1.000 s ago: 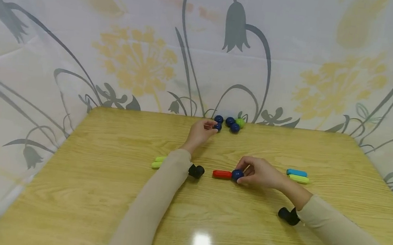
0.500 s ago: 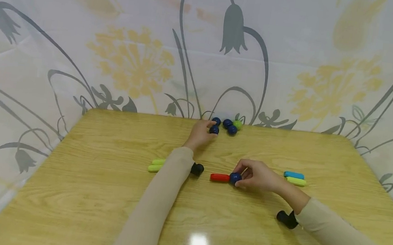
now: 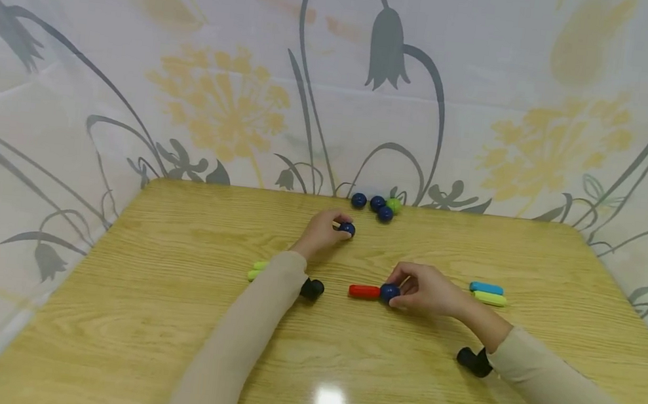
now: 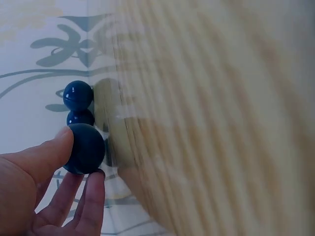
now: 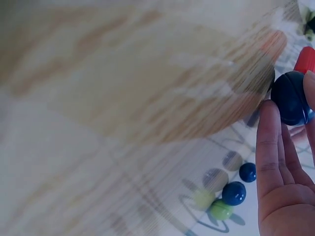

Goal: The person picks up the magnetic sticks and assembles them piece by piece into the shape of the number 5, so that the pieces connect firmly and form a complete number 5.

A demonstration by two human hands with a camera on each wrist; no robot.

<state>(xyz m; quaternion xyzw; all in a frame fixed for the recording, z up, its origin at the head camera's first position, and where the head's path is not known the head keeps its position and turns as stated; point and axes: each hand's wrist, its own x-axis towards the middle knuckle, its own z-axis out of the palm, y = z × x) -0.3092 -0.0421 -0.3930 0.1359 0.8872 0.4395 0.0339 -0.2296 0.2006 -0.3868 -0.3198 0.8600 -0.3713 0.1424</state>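
My left hand [image 3: 321,233] pinches a dark blue ball [image 3: 347,229] between thumb and fingers, toward the back of the wooden table. In the left wrist view the thumb lies on one side of this glossy ball [image 4: 87,150], the fingertips on its far side. Over the middle of the table, my right hand [image 3: 430,292] pinches another dark blue ball [image 3: 389,293]. A short red rod [image 3: 364,292] lies end-on against that ball, pointing left. The right wrist view has the red rod [image 5: 305,61] just behind the gripped ball [image 5: 290,98], partly cut off.
Along the back edge sit a lone blue ball [image 3: 358,200], two more blue balls [image 3: 385,214] and a green ball [image 3: 393,205] clustered. At right lie a blue rod [image 3: 487,288] and a yellow-green rod [image 3: 489,299]. Yellow-green rods [image 3: 257,275] are partly under the left sleeve.
My left hand has drawn one blue ball away from the back group, toward the front and slightly left. My right hand stays at the ball by the red rod.
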